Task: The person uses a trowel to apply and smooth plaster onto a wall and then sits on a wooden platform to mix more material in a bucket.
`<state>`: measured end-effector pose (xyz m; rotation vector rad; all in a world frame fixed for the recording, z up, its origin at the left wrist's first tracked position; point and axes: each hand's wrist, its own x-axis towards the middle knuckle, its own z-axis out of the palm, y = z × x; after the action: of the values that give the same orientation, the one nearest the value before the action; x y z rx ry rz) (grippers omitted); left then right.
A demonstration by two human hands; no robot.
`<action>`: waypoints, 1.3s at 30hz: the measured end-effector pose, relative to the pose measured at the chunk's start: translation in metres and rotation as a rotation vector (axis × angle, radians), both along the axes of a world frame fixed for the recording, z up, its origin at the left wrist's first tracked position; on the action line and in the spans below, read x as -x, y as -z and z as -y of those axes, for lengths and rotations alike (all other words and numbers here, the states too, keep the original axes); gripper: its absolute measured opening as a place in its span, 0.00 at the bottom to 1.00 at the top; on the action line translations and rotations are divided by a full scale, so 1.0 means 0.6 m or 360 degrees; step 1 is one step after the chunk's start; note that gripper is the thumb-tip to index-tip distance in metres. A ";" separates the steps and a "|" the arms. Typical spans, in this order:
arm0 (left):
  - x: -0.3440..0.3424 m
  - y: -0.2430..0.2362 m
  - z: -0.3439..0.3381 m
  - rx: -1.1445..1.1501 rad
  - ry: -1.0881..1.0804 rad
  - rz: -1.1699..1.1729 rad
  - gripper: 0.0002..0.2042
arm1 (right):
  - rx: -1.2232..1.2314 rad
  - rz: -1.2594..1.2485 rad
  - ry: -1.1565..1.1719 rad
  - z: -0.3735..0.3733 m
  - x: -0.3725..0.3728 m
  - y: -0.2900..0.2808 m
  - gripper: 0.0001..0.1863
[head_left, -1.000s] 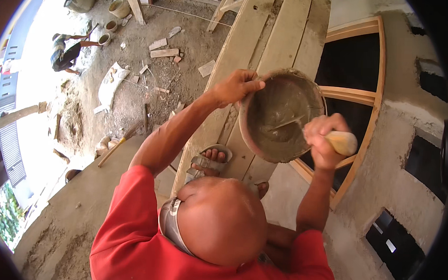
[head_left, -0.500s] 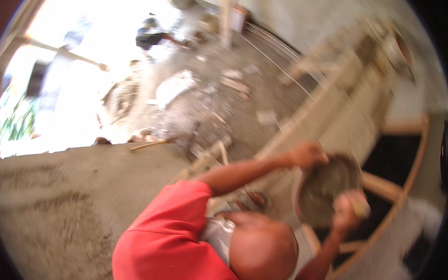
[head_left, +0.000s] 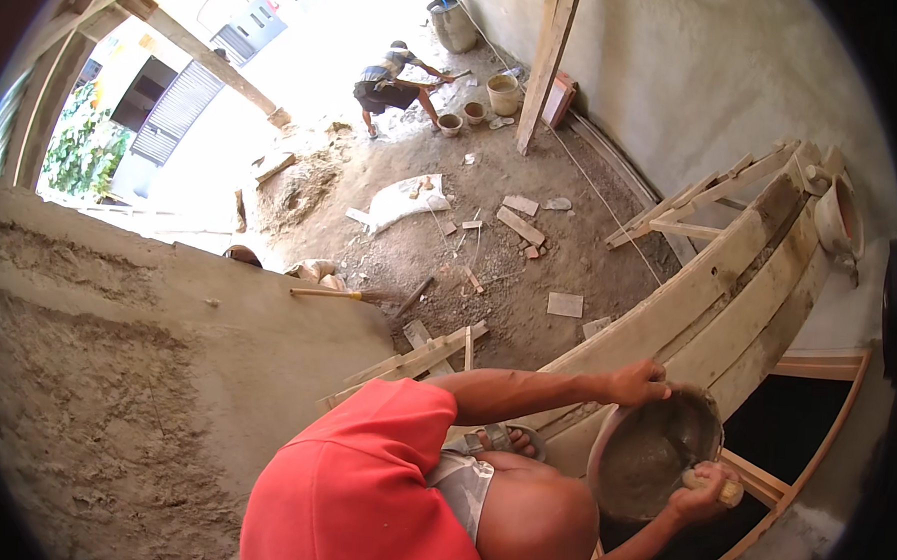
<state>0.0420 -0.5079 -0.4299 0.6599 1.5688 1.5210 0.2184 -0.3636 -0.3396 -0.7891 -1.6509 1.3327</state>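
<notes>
My left hand (head_left: 636,383) is closed over the rim of a round bucket (head_left: 598,449) with wet grey mortar (head_left: 651,454) in it. The bucket tilts toward me at the near end of the wooden planks. In my right hand (head_left: 701,494) is the wooden handle of a trowel (head_left: 728,489), at the bucket's right side. Its blade is mostly hidden in the mortar. My bent knee (head_left: 528,529) is close beside the bucket, and a sandaled foot (head_left: 522,441) rests behind it.
Scaffold planks (head_left: 708,301) run away to the far right, where another bucket (head_left: 840,219) hangs or leans by the wall. A wooden frame (head_left: 755,481) borders a dark opening. Far below, a co-worker (head_left: 389,77) bends near several buckets. A rough wall (head_left: 114,386) is at left.
The view has shifted, so my hands and the bucket sit lower in the picture. It is sharper now. My left hand stays on the rim and my right on the trowel handle.
</notes>
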 end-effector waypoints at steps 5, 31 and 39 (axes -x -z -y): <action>0.008 0.004 -0.006 -0.0008 0.0013 -0.0032 0.16 | 0.0174 0.0021 -0.0046 0.020 -0.003 -0.073 0.05; -0.017 -0.037 0.096 0.0100 0.0190 0.1036 0.12 | 0.0311 -0.0492 -0.0862 0.011 0.104 0.012 0.11; -0.023 -0.038 0.089 0.0122 0.0035 0.0971 0.08 | -0.0191 0.0239 -0.1661 0.031 0.088 -0.019 0.11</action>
<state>0.0558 -0.5615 -0.4073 0.1385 1.1365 1.4558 0.1659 -0.3821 -0.3284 0.1281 -2.3662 1.8357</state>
